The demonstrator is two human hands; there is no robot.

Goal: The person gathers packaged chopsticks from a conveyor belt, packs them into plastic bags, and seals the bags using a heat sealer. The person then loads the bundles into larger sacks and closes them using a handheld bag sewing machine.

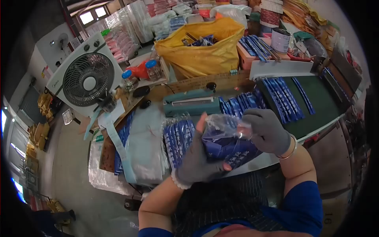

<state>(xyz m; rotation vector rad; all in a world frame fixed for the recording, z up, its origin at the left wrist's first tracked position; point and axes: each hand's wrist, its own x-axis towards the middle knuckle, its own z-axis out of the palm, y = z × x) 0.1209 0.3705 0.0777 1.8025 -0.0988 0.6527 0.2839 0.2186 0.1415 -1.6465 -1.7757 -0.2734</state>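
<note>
packed bag (231, 146) between gloved hands (269, 132), teal sealer (192, 103) behind, blue packets (281, 100) right

Two windows (86, 17) shine white in the upper left of the frame, beside a dark red beam (68, 17). Below them stands a pale wall (44, 55) with a small round fan before it. Bright openings (18, 189) glare white and bluish down the left edge. The floor (75, 150), a dull grey, spreads across the lower left. A boxy fan (90, 81) with a black grille tilts at left of centre. The table (256, 160) has a wooden ledge (189, 83) along its back and a green top (329, 93) at right. A greyish wall (349, 25) fills the upper right corner.
</note>
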